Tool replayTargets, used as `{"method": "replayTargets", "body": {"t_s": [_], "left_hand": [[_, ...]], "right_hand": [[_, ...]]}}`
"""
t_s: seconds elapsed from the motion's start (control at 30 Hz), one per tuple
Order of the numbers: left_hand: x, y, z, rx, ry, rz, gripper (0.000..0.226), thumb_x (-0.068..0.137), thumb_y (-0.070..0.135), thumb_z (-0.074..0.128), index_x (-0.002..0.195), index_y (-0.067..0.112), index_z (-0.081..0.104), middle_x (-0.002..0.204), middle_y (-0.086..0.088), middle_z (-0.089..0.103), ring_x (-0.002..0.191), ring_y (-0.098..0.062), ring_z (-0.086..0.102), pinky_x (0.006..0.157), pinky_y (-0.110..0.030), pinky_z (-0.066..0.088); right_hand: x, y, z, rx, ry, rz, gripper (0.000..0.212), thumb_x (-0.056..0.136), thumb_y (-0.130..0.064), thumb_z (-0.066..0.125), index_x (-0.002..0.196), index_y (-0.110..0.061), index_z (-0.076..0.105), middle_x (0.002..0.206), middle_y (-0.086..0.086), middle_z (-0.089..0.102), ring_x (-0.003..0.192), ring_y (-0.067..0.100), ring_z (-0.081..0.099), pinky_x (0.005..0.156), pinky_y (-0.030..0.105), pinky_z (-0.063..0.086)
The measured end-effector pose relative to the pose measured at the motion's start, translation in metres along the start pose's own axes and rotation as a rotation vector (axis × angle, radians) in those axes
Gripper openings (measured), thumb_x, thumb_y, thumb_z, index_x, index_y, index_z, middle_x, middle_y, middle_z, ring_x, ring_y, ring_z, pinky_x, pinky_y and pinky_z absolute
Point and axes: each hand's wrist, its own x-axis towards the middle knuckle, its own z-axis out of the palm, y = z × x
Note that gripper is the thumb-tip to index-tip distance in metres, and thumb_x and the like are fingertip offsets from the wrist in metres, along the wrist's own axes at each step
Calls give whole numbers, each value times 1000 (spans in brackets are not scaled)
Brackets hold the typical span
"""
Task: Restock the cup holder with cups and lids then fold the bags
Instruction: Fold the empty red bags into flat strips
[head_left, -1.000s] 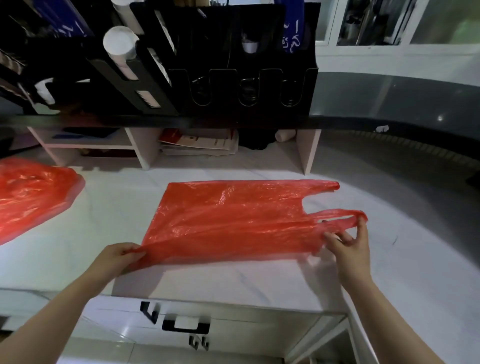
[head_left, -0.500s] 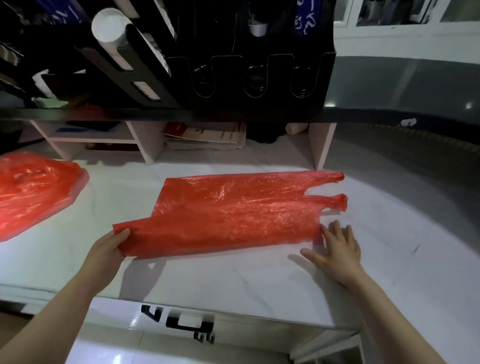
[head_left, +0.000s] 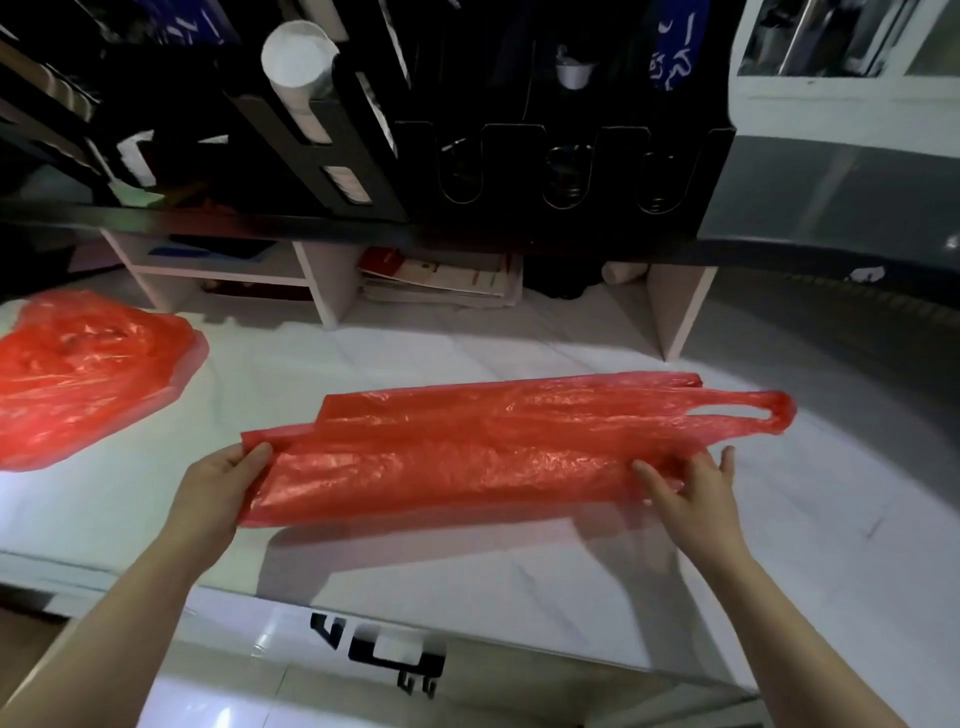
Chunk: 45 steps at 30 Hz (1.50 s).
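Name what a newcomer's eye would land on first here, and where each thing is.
The long red bag, part-folded, lies across the middle of the white counter, the left hand gripping its left end, the right hand spread at its right. A second red bag sits crumpled at far left, and the black cup holder fills the top.

Drinks shop counter: black cup holder (head_left: 545, 156), stacked cups (head_left: 298, 57).

red bag (head_left: 467, 452) now folded thinner, near edge lifted off the counter (head_left: 467, 571) again, left hand (head_left: 221, 475) gripping its end (thumb on top), right hand (head_left: 693, 493) moved onto the bag
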Motion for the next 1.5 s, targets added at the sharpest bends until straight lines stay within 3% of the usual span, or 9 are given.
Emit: {"method": "replayTargets", "body": {"t_s": [0.07,0.13,0.27,0.37,0.53,0.7,0.8,1.03,1.5], "left_hand": [[4,4,0,36,60,23,24,96,30,54,87,13,68,60,5,68,47,-4,60,44,-15,46],[0,3,4,137,15,7,42,99,42,41,80,14,65,55,8,64,44,2,56,45,-10,42],[-14,-16,-1,341,-231,-97,57,92,61,36,73,18,68,70,9,69,73,-12,63,77,-30,43],[-16,-17,-12,347,-313,-73,45,80,57,61,75,14,73,77,-1,73,76,-19,63,77,-36,45],[-16,-16,-5,579,-337,61,17,86,13,69,69,19,67,71,-2,70,72,-18,62,63,-25,40],[-2,-11,3,536,-160,125,15,78,32,63,65,25,60,65,5,64,66,-16,59,61,-32,39],[4,-19,2,468,-128,73,22,85,14,67,67,24,61,59,10,63,62,-13,58,59,-29,39],[15,-35,23,813,-26,-30,6,88,28,59,87,24,56,76,2,62,72,-22,54,64,-30,36],[34,-37,28,990,53,-97,32,97,37,43,78,12,51,82,-11,62,84,-35,60,65,-33,38]], "right_hand": [[-2,-2,4,-24,9,9,19,86,-26,69,83,-10,59,78,4,65,83,18,53,114,40,11],[-10,-3,9,46,39,86,18,84,-27,70,82,-13,59,75,3,65,75,24,60,88,40,42],[-28,2,27,19,49,225,27,84,-27,70,68,-16,51,60,-9,59,59,14,57,50,26,33],[-28,4,32,6,79,246,28,86,-28,67,68,-17,50,60,-10,58,58,6,53,51,24,33],[-28,-4,35,-29,77,221,13,91,-26,59,88,-16,52,71,1,59,70,31,58,62,33,37],[-31,-10,31,61,204,102,17,77,-29,50,91,-22,57,80,-4,57,73,20,50,69,31,35],[-28,-12,36,97,196,127,9,84,-24,56,93,-25,58,78,-9,59,72,18,54,70,30,36],[-27,-11,57,-297,75,292,5,88,-26,56,85,-23,54,63,-1,55,70,34,62,60,32,36],[-34,0,56,-223,148,358,6,88,-33,56,94,-31,57,71,-4,63,76,31,62,67,32,39]]}}
